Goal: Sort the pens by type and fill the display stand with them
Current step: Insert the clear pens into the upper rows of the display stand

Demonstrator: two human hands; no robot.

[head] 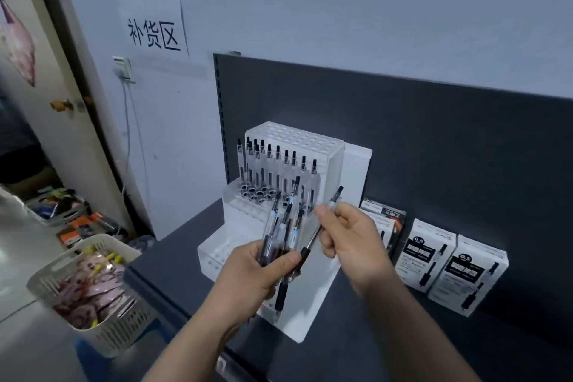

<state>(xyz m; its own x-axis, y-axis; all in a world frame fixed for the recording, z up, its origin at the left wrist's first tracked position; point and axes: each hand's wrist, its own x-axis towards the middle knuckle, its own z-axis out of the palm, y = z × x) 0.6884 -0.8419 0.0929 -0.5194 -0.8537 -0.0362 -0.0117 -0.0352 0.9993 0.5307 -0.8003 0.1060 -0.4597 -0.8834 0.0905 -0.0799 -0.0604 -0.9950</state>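
A white stepped display stand (pixel 313 307) sits on the dark shelf (pixel 387 347). Its second tier from the top holds a row of several clear black-tipped pens (pixel 277 169); the top tier and lower steps show empty holes. My left hand (pixel 248 273) grips a bunch of several clear pens (pixel 283 226) in front of the stand. My right hand (pixel 350 236) pinches a single pen (pixel 322 222), held slanted with its black grip end low beside the bunch.
Two white pen boxes (pixel 451 267) lean against the dark back panel (pixel 434 139) at right, with more boxes (pixel 384 214) behind the stand. A cream basket (pixel 65 263) of pink packets stands at lower left. A doorway and floor clutter lie further left.
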